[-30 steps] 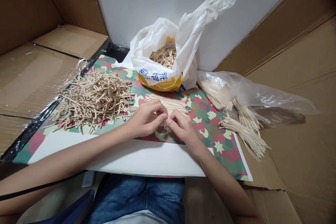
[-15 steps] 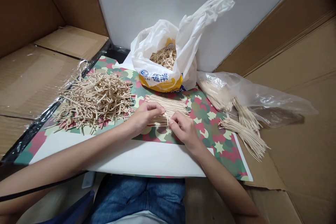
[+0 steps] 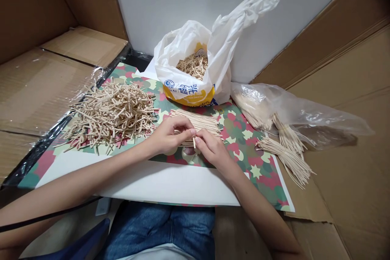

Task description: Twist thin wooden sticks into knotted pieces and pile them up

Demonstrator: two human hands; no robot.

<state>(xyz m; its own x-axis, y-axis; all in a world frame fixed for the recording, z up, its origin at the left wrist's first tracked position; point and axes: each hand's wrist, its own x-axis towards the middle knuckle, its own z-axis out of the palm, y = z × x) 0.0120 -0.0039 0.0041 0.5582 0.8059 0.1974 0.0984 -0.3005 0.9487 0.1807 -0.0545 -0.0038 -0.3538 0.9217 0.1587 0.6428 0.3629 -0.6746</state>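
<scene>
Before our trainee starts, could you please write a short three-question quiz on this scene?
1. True or false: the tangled pile lies left of the white bag.
2. The clear bag lies: A) on the tangled pile, B) right of the white bag, C) inside the white bag.
3. What do the left hand and right hand hold at their fingertips?

Key: 1 true; 2 B; 3 a thin strip.

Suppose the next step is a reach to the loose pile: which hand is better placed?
Left, I'd judge. The left hand is right beside the loose pile; the right hand lies beyond it. Both appear to pinch a stick, so neither looks free.
</scene>
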